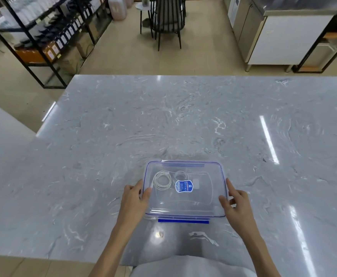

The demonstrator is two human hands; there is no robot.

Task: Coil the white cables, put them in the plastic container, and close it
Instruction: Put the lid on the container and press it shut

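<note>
The coiled white cables [162, 180] lie inside the clear plastic container [184, 189], toward its left end, under the blue-rimmed lid [201, 204]. The left hand [136, 196] and right hand [234, 198] press the container's short sides, fingers on the lid edges. The blue latch [183, 221] at the container's near side looks unfastened; uneven pressure could seat the lid crooked or slide the container on the glossy table [183, 120].
</note>
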